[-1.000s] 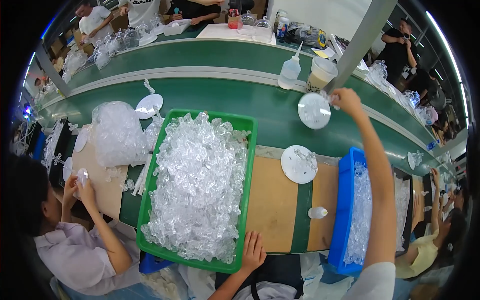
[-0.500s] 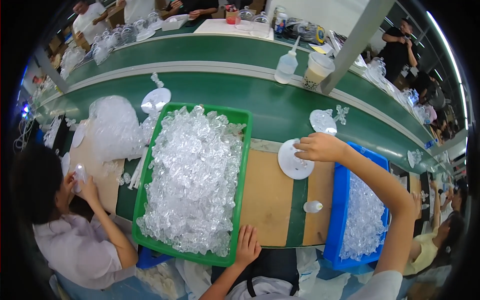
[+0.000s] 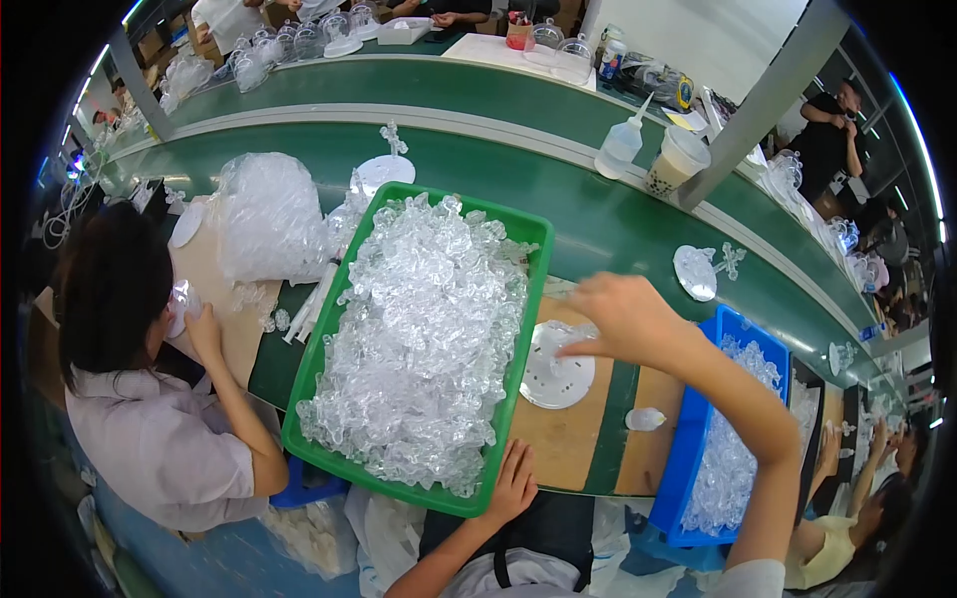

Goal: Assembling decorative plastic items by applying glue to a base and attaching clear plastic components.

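Observation:
My left hand (image 3: 512, 482) lies flat with fingers stretched out, against the near right side of a large green tray (image 3: 528, 324). The tray is heaped with small clear plastic pieces (image 3: 419, 339). Above a round white disc with small holes (image 3: 560, 387) hovers my right hand (image 3: 630, 317), slightly blurred. Its thumb and fingers are apart, with the thumb over the disc's upper right part. Something clear sits on the disc near the thumb, partly hidden. Beside my right forearm stands a blue bin (image 3: 670, 488) of similar clear pieces (image 3: 720, 468).
A small capped bottle (image 3: 646, 419) lies by the blue bin. Beyond are another white disc (image 3: 695, 273), a long-nozzle bottle (image 3: 620, 148) and a lidded cup (image 3: 678, 161). A co-worker (image 3: 150, 399) sits at my left, near a clear plastic bag (image 3: 267, 214).
The view has turned. The white disc has come nearer and to the left, toward the green tray. My right hand has moved with it, its thumb and fingers now apart.

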Available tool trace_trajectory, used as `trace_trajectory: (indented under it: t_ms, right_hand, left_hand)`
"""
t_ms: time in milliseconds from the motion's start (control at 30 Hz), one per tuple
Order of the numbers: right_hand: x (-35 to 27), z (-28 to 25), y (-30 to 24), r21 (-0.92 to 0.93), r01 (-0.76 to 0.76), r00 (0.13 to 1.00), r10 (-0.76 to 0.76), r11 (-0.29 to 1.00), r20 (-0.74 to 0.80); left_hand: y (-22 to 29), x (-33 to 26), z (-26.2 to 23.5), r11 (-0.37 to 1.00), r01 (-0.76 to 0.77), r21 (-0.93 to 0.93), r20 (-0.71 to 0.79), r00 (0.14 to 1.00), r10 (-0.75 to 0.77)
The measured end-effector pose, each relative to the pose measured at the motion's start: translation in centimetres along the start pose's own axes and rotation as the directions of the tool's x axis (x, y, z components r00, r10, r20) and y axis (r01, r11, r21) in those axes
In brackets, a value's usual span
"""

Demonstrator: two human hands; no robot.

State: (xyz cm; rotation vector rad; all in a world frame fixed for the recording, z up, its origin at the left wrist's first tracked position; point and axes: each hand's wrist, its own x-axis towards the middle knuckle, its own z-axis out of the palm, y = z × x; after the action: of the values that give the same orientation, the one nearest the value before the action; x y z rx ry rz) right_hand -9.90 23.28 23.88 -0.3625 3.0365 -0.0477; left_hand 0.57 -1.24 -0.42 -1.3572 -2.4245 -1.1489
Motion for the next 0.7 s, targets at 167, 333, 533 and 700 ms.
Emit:
trace_trajectory:
  t_ms: [167,333,533,700]
  right_hand:
    - [4.1,5.2,-2.5,-0.123,0.090,0.971,-0.114,0.988,-0.209]
    - [3.9,5.9,-2.4,-0.049,0.065,0.973,-0.074,0.997,-0.220]
    - [-4.4,1.8,-4.4,0.546,0.033,0.955,0.135,0.837,-0.265]
    - [-11.6,4.1,-7.8,0.574,0.000,0.993,0.069,0.819,-0.098]
  left_hand:
    - [3.1,6.5,-2.1,0.985,0.161,-0.061,0.090,0.984,-0.156]
    - [1.5,8.0,0.3,0.992,0.101,0.074,0.087,0.990,-0.107]
    - [4.4,6.4,-2.7,0.860,0.337,-0.382,0.220,0.937,-0.270]
    - [5.7,7.1,-5.2,-0.443,0.332,-0.833,0.509,0.774,-0.377]
